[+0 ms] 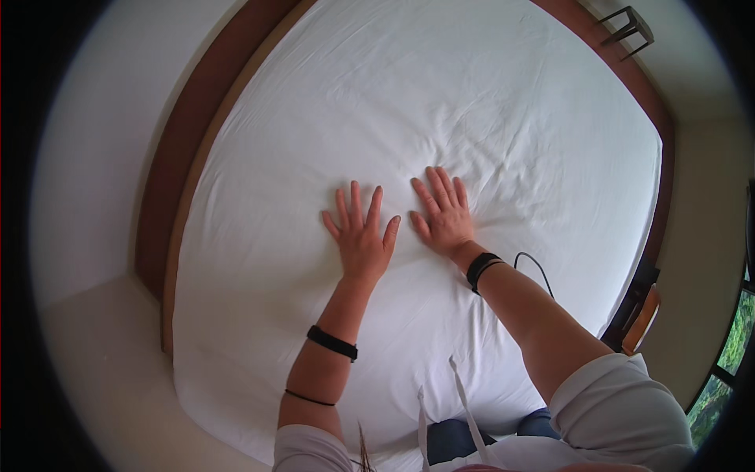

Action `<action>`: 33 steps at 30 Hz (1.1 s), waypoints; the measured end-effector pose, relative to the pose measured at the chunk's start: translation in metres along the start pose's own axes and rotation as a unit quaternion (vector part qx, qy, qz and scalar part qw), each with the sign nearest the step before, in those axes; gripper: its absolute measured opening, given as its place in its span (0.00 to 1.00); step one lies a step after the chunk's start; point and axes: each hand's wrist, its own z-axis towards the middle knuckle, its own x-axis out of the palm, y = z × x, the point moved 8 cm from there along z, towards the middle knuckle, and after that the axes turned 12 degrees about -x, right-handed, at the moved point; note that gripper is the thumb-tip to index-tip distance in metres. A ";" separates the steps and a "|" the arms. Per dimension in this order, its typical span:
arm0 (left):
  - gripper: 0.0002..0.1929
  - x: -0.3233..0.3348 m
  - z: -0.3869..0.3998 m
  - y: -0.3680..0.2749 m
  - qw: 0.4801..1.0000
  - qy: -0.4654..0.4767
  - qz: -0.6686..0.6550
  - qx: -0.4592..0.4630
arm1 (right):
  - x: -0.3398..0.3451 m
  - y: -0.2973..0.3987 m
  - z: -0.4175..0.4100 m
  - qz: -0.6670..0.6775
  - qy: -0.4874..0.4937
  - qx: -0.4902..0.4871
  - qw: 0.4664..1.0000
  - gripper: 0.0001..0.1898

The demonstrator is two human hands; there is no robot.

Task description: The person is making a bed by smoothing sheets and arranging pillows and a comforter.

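A white fitted sheet [283, 253] covers a large mattress before me. My left hand [361, 242] lies palm down over the middle of the sheet, its fingers spread and holding nothing. To its right, my right hand [443, 215] rests flat on the sheet with the fingers apart, the thumb toward my left hand. Wrinkles [501, 153] fan out in the cloth beyond and right of my right hand. The two hands do not touch each other.
A brown wooden bed frame [189, 147] borders the mattress on the left. One dark cable [534, 259] lies by my right forearm. A stool [634, 26] stands at the far right. Beyond the right side are an orange-brown object [642, 321] and a window [737, 330].
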 end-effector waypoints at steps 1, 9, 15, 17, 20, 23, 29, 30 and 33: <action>0.33 0.006 0.002 -0.005 1.000 -0.008 0.019 -0.023 | -0.002 -0.003 0.000 0.003 -0.002 0.000 1.000 0.35; 0.33 0.027 0.005 -0.005 0.993 -0.055 0.072 -0.076 | -0.012 0.004 0.012 0.034 0.036 -0.058 0.997 0.35; 0.32 0.009 0.003 -0.001 0.990 -0.055 0.106 -0.069 | -0.059 -0.084 0.054 0.027 0.107 -0.313 0.943 0.32; 0.32 0.017 0.003 -0.012 0.992 -0.036 0.098 -0.064 | -0.084 -0.189 0.082 -0.095 0.074 -0.214 0.969 0.32; 0.32 0.021 0.007 -0.021 0.993 -0.040 0.092 -0.059 | -0.158 -0.334 0.129 -0.233 -0.008 0.078 0.969 0.33; 0.32 0.035 0.007 -0.034 0.995 -0.031 0.068 -0.059 | -0.191 -0.344 0.152 -0.235 -0.201 0.127 0.943 0.32; 0.33 -0.004 -0.001 0.001 0.990 -0.047 0.113 -0.063 | -0.044 0.014 0.118 0.124 0.122 -0.471 0.865 0.29; 0.33 -0.002 0.001 -0.005 0.991 -0.046 0.106 -0.062 | -0.041 0.008 0.125 0.099 0.085 -0.487 0.863 0.29; 0.32 0.013 0.005 -0.021 0.992 -0.030 0.106 -0.059 | -0.055 -0.090 0.200 -0.027 -0.027 -0.322 0.946 0.32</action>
